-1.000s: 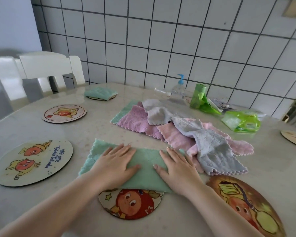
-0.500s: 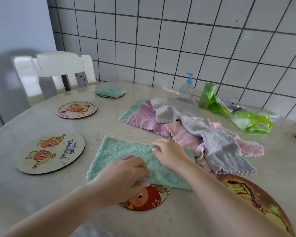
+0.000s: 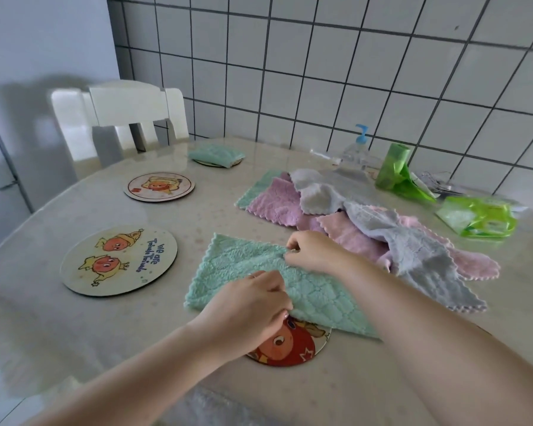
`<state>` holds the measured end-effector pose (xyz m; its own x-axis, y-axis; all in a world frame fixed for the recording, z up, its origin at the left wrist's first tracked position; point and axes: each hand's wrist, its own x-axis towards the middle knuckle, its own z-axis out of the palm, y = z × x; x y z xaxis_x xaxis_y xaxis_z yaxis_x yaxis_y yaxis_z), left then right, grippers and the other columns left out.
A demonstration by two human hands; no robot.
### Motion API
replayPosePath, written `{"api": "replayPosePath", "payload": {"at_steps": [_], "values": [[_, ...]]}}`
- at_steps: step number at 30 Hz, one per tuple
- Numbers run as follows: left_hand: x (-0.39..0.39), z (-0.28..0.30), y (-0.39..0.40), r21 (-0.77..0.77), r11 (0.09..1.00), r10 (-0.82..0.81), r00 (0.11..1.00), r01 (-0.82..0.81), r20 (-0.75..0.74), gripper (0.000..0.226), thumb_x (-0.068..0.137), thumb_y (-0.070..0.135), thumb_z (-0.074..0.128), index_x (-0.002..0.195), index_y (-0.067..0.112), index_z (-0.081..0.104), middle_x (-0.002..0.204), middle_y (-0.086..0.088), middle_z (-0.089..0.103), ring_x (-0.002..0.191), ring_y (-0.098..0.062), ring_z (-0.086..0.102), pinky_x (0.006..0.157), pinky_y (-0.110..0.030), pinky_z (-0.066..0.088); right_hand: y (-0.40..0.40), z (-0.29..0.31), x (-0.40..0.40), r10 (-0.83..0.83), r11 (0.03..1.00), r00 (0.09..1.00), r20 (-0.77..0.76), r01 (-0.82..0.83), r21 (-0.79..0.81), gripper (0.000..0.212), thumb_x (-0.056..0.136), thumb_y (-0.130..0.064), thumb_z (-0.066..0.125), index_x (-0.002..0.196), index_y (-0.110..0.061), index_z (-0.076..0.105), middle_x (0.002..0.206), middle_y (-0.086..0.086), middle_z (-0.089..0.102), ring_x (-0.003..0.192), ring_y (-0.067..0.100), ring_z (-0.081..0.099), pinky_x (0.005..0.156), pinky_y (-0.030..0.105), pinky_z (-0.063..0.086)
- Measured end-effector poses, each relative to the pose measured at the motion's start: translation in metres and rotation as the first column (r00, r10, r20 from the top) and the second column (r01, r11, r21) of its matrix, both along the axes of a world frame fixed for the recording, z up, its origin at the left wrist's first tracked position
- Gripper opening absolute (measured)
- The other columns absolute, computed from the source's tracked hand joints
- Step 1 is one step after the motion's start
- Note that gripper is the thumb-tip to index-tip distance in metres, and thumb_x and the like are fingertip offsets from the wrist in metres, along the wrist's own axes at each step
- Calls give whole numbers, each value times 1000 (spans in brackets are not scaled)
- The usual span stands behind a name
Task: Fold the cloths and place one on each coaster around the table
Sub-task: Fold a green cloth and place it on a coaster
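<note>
Head view, left to right: two bare cartoon coasters (image 3: 119,260) sit at 9 and 10 o'clock on the table (image 3: 74,327), a folded green cloth (image 3: 216,154) tops another at 11. At centre, the left hand (image 3: 253,309) pinches the near edge of a mint cloth (image 3: 237,265) over a red coaster (image 3: 290,345), the right hand (image 3: 311,252) pinching its far edge. Pink and grey cloths (image 3: 382,238) lie heaped at 2 o'clock

Soft, even daylight fills a slightly hazy wide-angle view in which the tiled wall (image 3: 351,72) grid bows toward the edges, the glossy table (image 3: 59,333) shows pale sheen, and the white chair (image 3: 130,109) casts a faint shadow behind it.
</note>
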<state>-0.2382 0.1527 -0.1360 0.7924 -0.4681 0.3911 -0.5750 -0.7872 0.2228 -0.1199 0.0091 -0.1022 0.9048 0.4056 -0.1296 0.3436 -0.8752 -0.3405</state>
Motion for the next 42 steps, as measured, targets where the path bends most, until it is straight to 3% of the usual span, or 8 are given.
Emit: {"api": "replayPosePath", "payload": {"at_steps": [9, 16, 20, 24, 27, 33, 37, 42], "values": [[-16, 24, 33, -426, 879, 187, 977, -214, -106, 16, 90, 30, 42, 96, 32, 57, 55, 10, 63, 48, -2, 59, 47, -26, 50, -38, 30, -15, -85, 840, 996, 10, 66, 539, 10, 87, -21, 62, 90, -25, 53, 100, 4, 63, 77, 3, 55, 66, 11, 42], [-13, 34, 26, -760, 381, -114, 790, -526, -603, 23, 97, 22, 42, 102, 3, 55, 72, -8, 61, 67, -25, 61, 66, -40, 53, -45, 27, -51, 149, 800, 960, -239, 25, 599, 41, 91, 1, 48, 118, -29, 58, 127, -13, 53, 120, 4, 44, 91, 14, 37], [-14, 28, 25, -757, 443, -165, 787, -480, -595, 26, 88, 13, 58, 111, 23, 54, 102, 8, 66, 84, -7, 67, 74, -34, 58, -50, 11, -65, 85, 775, 981, -177, 46, 630, 47, 93, -2, 47, 134, -25, 47, 139, -17, 39, 128, -7, 29, 83, -1, 34], [-18, 16, 29, -663, 573, -209, 696, -482, -687, 53, 87, 11, 61, 132, 30, 40, 125, 13, 54, 110, -1, 55, 84, -20, 51, -56, -11, -79, 8, 816, 973, -232, 128, 563, 49, 93, -8, 50, 139, -22, 41, 148, -8, 33, 125, -3, 30, 106, 19, 24], [-25, 17, 30, -690, 550, -230, 709, -471, -667, 42, 92, 12, 53, 120, 41, 43, 113, 24, 57, 95, 13, 58, 67, -6, 48, -61, -17, -93, -12, 811, 963, -270, 167, 561, 52, 93, -15, 52, 141, -24, 34, 148, -7, 31, 134, 4, 27, 110, 26, 25], [-49, 9, 46, -639, 596, -190, 688, -486, -700, 31, 95, 15, 46, 112, 35, 61, 104, 6, 71, 95, -14, 67, 79, -30, 52, -77, -13, -129, 16, 778, 939, -345, 205, 594, 29, 95, -22, 48, 115, -41, 57, 117, -15, 56, 105, -8, 51, 87, 15, 39], [-61, 4, 50, -603, 675, -226, 658, -426, -718, 46, 93, -6, 39, 108, 32, 62, 100, 5, 72, 71, -16, 68, 57, -26, 53, -81, -10, -146, 42, 708, 863, -503, 329, 624, 37, 97, -9, 41, 98, -29, 72, 73, -4, 63, 67, 11, 64, 59, 24, 52], [-60, -11, 57, -69, 993, 95, 993, -100, -70, 55, 68, 13, 79, 115, 35, 60, 112, 22, 49, 105, -3, 49, 84, -24, 43, -87, -14, -154, 106, 928, 982, -156, -42, 369, 36, 91, -13, 55, 108, -44, 62, 91, -19, 62, 73, 4, 60, 67, 18, 49]]}}
